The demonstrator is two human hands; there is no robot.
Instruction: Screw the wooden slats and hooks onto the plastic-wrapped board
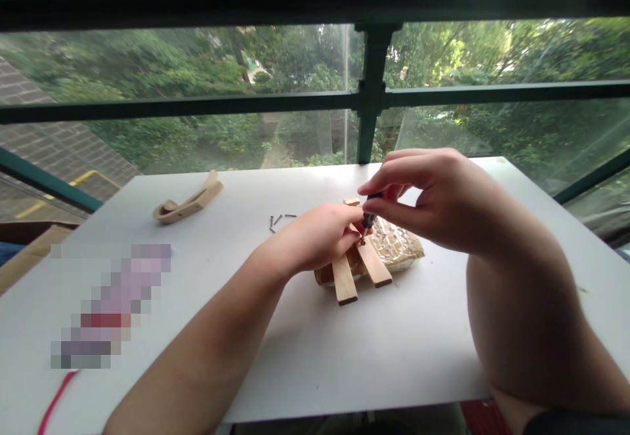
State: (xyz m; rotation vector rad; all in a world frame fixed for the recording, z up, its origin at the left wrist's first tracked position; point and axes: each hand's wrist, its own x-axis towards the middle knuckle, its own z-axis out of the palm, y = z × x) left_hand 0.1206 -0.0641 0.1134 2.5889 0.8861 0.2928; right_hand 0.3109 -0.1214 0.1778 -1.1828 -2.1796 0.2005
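Observation:
My left hand (319, 235) is closed over a small wooden assembly of flat slats (344, 281) on the white table (344, 356), holding it down. My right hand (433, 192) pinches a small dark screwdriver (369, 220) upright, its tip pointing down onto a slat just beside my left fingers. A clear plastic bag of small parts (398, 245) lies under and behind the slats.
A curved wooden piece (189, 204) lies at the table's far left. A few loose screws (278, 220) sit behind my left hand. A blurred-out object (111, 304) and a red cord (56, 399) are at near left. Window railing stands beyond the far edge.

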